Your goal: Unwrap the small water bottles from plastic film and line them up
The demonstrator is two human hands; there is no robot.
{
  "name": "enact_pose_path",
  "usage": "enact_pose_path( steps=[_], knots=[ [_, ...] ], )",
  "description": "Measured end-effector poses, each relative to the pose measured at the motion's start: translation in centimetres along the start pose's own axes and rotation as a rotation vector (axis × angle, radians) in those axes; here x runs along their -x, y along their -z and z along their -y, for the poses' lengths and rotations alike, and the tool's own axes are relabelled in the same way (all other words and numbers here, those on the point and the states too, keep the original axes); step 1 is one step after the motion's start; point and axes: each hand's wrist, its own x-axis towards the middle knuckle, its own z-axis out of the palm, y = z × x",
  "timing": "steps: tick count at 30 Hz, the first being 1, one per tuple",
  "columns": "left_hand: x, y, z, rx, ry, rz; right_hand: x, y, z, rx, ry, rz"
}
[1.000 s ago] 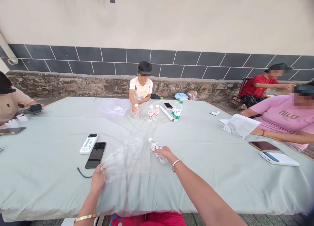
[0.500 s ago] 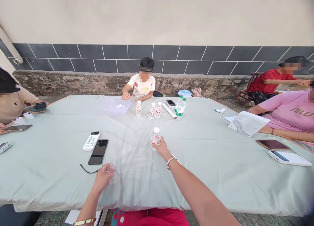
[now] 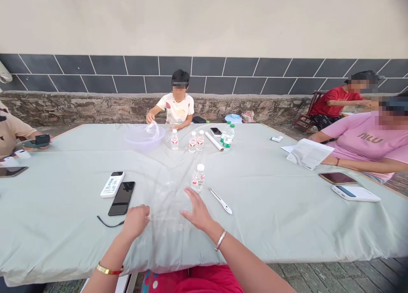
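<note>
Grey-green cloth (image 3: 274,165) covers the large table where we sit, and behind it stands a pale wall (image 3: 204,25) with dark tiles (image 3: 175,66) along its lower part. Near the middle of our side, one small clear bottle (image 3: 198,180) with a white cap stands upright on the cloth. Our right hand (image 3: 199,210) is just on the near side of this bottle, with thumb and fingers spread and nothing held between them; whether a fingertip touches the bottle, we cannot tell. Our left hand (image 3: 136,222) is closed and pinches the edge of a clear plastic film (image 3: 170,212), which lies spread on the cloth between our two hands. To the right of the bottle we see a slim white tool (image 3: 220,201), and to the left a black phone (image 3: 121,198) beside a white device (image 3: 112,184). Farther away, three similar bottles (image 3: 192,142) stand upright, and next to them are a white roll (image 3: 214,141), lying slantwise, and two green-capped bottles (image 3: 227,140). Across the table, a person in a light shirt (image 3: 175,110) holds thin whitish plastic (image 3: 154,130) above a purple basin (image 3: 140,146).
</note>
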Motion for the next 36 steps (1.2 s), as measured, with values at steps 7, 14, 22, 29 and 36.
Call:
enact_pose_path(
  steps=[7, 14, 22, 29, 36],
  knots=[
    [4.9, 5.5, -4.2, 0.588, -0.198, -0.036, -1.6, -1.7, 5.0, 0.087, 0.193, 0.592],
    [6.4, 4.3, -0.7, 0.964, -0.112, 0.402, 0.5, 1.4, 2.5, -0.178, -0.044, 0.453],
    [5.3, 2.8, -1.9, 1.623, 0.012, 0.193, 1.1, 3.8, 2.4, -0.042, -0.035, 0.301],
    [2.0, -0.6, -5.7, 1.824, 0.411, -0.349, 5.9, -2.7, 4.8, 0.208, 0.036, 0.521],
    [2.7, -4.2, -7.0, 1.017, 0.106, -0.041, 4.5, 0.4, 6.6, 0.187, 0.166, 0.451]
  ],
)
